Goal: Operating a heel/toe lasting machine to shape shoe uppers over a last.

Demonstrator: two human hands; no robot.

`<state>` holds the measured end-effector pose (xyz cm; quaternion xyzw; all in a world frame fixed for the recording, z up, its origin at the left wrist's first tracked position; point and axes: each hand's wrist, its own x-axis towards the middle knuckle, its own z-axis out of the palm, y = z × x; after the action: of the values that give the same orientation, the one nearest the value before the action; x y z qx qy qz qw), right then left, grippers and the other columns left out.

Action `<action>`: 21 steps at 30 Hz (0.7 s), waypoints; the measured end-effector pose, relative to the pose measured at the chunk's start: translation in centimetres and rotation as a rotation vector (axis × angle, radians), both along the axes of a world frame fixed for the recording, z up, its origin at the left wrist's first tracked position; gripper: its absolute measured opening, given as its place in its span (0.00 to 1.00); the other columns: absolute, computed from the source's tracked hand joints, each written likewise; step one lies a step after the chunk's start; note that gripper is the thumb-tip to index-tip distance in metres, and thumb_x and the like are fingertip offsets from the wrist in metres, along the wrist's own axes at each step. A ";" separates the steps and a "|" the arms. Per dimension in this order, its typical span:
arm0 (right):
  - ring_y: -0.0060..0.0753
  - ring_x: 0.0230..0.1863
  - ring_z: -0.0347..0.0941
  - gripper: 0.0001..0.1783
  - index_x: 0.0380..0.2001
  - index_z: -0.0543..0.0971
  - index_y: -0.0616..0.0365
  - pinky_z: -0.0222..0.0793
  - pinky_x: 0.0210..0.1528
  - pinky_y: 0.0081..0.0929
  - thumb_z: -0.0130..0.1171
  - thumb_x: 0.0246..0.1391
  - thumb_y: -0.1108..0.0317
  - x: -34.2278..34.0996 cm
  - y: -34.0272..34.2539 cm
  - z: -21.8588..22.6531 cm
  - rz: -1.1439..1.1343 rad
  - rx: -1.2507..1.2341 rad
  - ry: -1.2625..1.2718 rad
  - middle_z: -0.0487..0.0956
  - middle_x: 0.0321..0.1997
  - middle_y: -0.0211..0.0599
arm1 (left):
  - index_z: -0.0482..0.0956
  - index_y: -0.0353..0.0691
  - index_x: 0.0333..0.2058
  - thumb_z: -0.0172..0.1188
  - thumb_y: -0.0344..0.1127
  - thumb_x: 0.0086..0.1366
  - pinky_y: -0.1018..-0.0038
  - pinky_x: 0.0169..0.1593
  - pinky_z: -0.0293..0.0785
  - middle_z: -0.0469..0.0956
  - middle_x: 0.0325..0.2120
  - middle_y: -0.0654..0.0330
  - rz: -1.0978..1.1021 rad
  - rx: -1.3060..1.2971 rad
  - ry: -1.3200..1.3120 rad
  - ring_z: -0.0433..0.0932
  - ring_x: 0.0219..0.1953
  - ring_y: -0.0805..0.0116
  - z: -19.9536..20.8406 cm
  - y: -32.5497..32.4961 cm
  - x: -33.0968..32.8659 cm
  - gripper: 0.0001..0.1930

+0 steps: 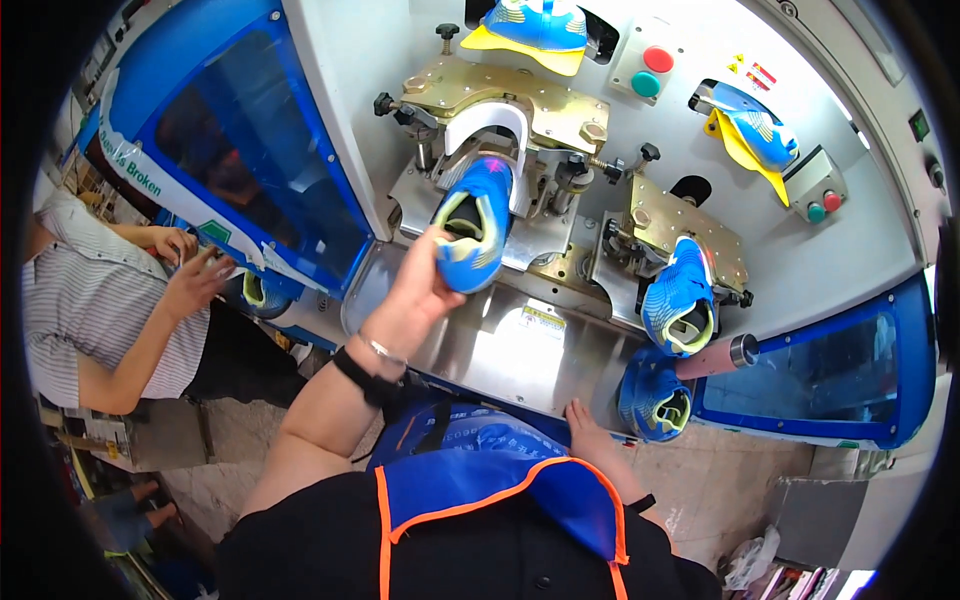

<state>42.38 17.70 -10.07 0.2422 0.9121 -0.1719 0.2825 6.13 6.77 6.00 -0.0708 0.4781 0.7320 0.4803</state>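
Observation:
My left hand (428,288) is closed around the heel of a blue sneaker (484,190) with a pale yellow-green lining. The sneaker's toe points away from me, into the white U-shaped pad (488,122) of the machine's middle station. A pink mark shows on the toe. My right hand (592,432) lies with fingers stretched out at the front edge of the metal ledge (490,350), holding nothing. To its right stands another blue sneaker (650,390). A third blue sneaker (682,290) sits toe-in at the right station.
A pink bottle (715,357) leans near the right-hand sneakers. Blue-and-yellow shoe pieces (530,35) hang at the machine's back wall. Red and green buttons (652,72) sit beside them. Blue-framed window panels (255,150) flank the machine. At left, a co-worker in a striped shirt (110,290) handles something small.

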 end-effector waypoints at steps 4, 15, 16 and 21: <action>0.45 0.74 0.45 0.51 0.69 0.47 0.58 0.54 0.69 0.43 0.60 0.53 0.48 -0.3 -0.9 1.7 -0.144 -0.076 -0.130 0.43 0.76 0.44 | 0.75 0.41 0.37 0.51 0.41 0.62 0.80 0.30 0.69 0.74 0.24 0.65 -0.370 0.179 0.622 0.72 0.24 0.73 10.9 -3.8 8.5 0.11; 0.41 0.32 0.78 0.11 0.38 0.80 0.56 0.74 0.33 0.31 0.63 0.48 0.74 -2.3 -2.6 9.0 -0.386 0.002 1.091 0.80 0.34 0.39 | 0.64 0.41 0.57 0.55 0.28 0.63 0.63 0.48 0.79 0.75 0.47 0.55 -0.532 0.102 0.027 0.78 0.49 0.61 -7.3 -1.7 8.4 0.23; 0.39 0.28 0.78 0.11 0.35 0.80 0.56 0.73 0.29 0.28 0.65 0.46 0.76 -2.4 -2.8 9.7 -0.339 0.020 1.236 0.79 0.31 0.37 | 0.64 0.41 0.57 0.55 0.27 0.62 0.63 0.49 0.78 0.75 0.48 0.54 -0.594 0.106 0.050 0.78 0.49 0.60 -8.5 -1.4 8.5 0.24; 0.37 0.31 0.78 0.11 0.38 0.79 0.52 0.74 0.30 0.29 0.65 0.49 0.69 -0.6 -3.0 9.1 -0.222 0.058 1.214 0.80 0.35 0.31 | 0.62 0.38 0.58 0.55 0.24 0.60 0.64 0.49 0.79 0.76 0.46 0.52 -0.995 -0.007 0.059 0.80 0.46 0.59 -12.9 0.6 9.0 0.26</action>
<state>41.76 14.74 -0.92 0.2021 0.8839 -0.2826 -0.3131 15.11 7.38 -6.88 0.1848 0.4699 0.4142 0.7573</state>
